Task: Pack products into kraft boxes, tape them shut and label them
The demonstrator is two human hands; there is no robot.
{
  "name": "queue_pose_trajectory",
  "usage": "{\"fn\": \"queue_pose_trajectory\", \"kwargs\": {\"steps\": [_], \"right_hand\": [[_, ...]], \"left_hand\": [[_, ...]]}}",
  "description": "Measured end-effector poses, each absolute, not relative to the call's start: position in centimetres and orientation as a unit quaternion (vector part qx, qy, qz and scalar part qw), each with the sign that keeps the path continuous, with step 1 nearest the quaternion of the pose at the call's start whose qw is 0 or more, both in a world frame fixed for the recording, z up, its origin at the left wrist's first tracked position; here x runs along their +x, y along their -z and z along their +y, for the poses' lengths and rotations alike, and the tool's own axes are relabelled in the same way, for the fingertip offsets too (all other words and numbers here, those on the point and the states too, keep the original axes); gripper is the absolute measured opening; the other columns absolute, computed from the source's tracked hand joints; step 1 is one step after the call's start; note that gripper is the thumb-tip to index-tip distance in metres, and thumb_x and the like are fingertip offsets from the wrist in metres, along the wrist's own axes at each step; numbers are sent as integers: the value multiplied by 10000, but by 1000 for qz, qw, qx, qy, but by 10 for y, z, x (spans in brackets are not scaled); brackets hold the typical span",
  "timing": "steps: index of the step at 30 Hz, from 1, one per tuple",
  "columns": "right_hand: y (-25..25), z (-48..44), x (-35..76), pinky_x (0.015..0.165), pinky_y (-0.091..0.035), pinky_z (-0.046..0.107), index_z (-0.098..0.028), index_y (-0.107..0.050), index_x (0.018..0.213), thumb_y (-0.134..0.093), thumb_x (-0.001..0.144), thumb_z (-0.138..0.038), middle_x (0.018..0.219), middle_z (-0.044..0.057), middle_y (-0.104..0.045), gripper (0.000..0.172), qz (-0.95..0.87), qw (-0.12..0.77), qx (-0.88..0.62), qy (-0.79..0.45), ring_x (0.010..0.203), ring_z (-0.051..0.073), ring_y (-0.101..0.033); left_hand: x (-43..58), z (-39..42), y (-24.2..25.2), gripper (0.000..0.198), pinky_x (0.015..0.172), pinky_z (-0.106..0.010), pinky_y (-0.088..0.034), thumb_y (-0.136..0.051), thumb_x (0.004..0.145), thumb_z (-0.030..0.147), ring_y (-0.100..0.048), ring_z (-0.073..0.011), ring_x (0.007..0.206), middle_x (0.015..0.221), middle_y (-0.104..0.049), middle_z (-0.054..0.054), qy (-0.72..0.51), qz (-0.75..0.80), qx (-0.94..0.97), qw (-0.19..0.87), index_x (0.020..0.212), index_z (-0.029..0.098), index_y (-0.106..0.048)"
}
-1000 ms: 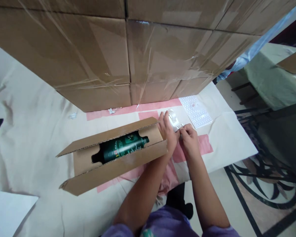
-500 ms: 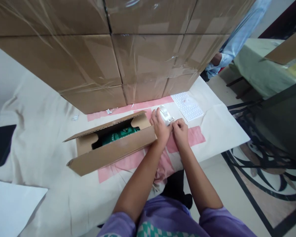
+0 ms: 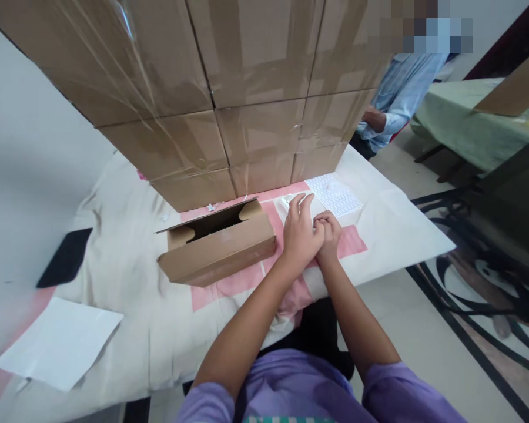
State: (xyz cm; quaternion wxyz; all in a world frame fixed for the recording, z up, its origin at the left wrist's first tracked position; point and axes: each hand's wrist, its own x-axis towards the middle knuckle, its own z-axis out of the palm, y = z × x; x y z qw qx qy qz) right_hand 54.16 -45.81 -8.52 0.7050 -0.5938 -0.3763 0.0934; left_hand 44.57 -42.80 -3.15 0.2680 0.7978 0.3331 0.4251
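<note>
A long open cardboard box lies on the cloth-covered surface, its top flap up; what is inside does not show from here. Just right of it, my left hand rests with fingers stretched over a small white tape dispenser, which it mostly hides. My right hand is pressed against the left one, fingers curled in a pinch; what they hold is too small to make out. A white sheet of stickers lies just beyond both hands.
A tall stack of taped cardboard cartons rises right behind the box. A white paper and a dark flat object lie at the left. A person in a light blue shirt sits beyond the surface's right corner, near a green-covered table.
The view has tilted up and back, so the bottle in the box no longer shows. My left hand's fingers have stretched out over the dispenser; my right hand has closed tight against it.
</note>
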Motion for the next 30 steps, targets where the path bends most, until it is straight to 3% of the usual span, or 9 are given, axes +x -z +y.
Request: {"fn": "queue_pose_trajectory", "kwargs": {"steps": [3,7,9,12,17,19,23,27,30], "right_hand": [[81,-468,536,722,-422,379,-249,-587,731,-521,829,-315,720,13,-549,135,-421,704,-571,-46,722,210,-523],[81,-500,508,673,-418,388,-253,-608,762,-572,835,-279,703,18,-556,85,-486,687,-539,-31,687,215,-532],[83,-521,487,655,-427,394,-257,-626,798,-578,835,-223,715,25,-576,70,-530,669,-519,-54,681,217,-540],[85,-545,455,637,-433,396,-264,-647,879,-582,822,-152,738,33,-596,141,-621,624,-468,-75,684,218,-538],[83,-557,416,640,-430,380,-259,-654,1002,-585,824,-109,790,43,-620,243,-730,546,-407,-66,721,214,-528],[83,-556,407,649,-441,377,-249,-664,1007,-582,834,-114,805,49,-624,234,-745,533,-396,-65,735,213,-532],[81,-554,397,662,-446,373,-239,-670,1011,-581,848,-121,808,49,-619,221,-762,526,-373,-66,755,213,-523],[78,-554,391,666,-438,366,-235,-659,1021,-577,863,-111,789,43,-615,217,-762,532,-362,-69,744,208,-504],[76,-555,389,645,-408,348,-209,-647,1009,-567,868,-93,753,34,-592,199,-754,545,-362,-56,714,195,-479]], "left_hand": [[422,-442,1,635,1075,-382,-525,-536,880,139,-574,-260,1330,1519,-488,-124,-355,332,841,239,1491,239,-399],[368,-462,-17,617,866,-363,-595,-586,926,265,-675,-271,1143,1398,-609,-112,-251,347,885,183,1514,253,-398],[333,-473,-13,622,892,-385,-585,-627,926,334,-652,-289,1166,1348,-632,-113,-232,346,899,137,1505,249,-416],[280,-493,-1,539,986,-405,-546,-636,946,372,-623,-276,1174,1270,-645,-105,-255,322,903,123,1451,259,-483],[222,-520,20,101,881,-383,-561,-657,946,286,-643,-216,979,1022,-646,-48,-353,317,865,162,1046,283,-663],[211,-527,24,135,874,-389,-572,-678,924,279,-644,-213,973,1026,-636,-46,-372,332,850,170,1056,292,-653],[202,-532,24,394,889,-392,-589,-708,904,312,-634,-231,1081,1159,-620,-81,-369,348,841,187,1281,286,-597],[198,-532,23,204,903,-362,-570,-687,928,227,-630,-197,1051,1100,-602,-53,-386,320,844,192,1125,282,-681],[197,-531,23,168,903,-355,-561,-703,911,184,-622,-192,1046,1108,-590,-56,-424,306,836,167,1062,256,-687]]}}
